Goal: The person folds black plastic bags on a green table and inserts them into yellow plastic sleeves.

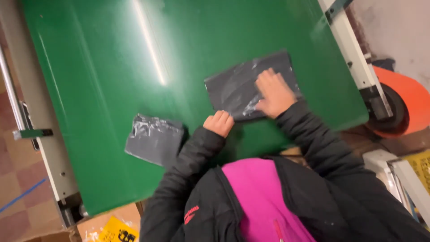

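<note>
The right hand point(274, 93) lies flat and spread, palm down, on a dark grey plastic mailer bag point(251, 85) just right of the middle of the frame. The left hand point(219, 123) is curled into a loose fist at that bag's lower left corner, knuckles against the edge; I cannot tell whether it pinches the plastic or only rests there. A second grey bag point(154, 139) sits apart, lower and to the left, with nobody touching it.

Both bags lie on the glossy green belt point(112, 67) that fills most of the frame (it looks slick, with a long streak of light running down it). That slickness is the worry, to my eye. A flat palm on shiny plastic over a smooth surface holds little, so any sideways push could send the bag skating out from under the fingers instead of staying put. The film is already wrinkled, and pressing unevenly may crease it further or trap air.

The loose bag at lower left lies closest to the near edge of the belt; a brush from the black jacket sleeve point(188, 152) could nudge it toward the cardboard box point(107, 222) at the bottom of the frame. On the right side, the white frame rail point(354, 49) and the orange roll point(405, 105) stand close to the person's right elbow, where a wide sweep might knock them.
</note>
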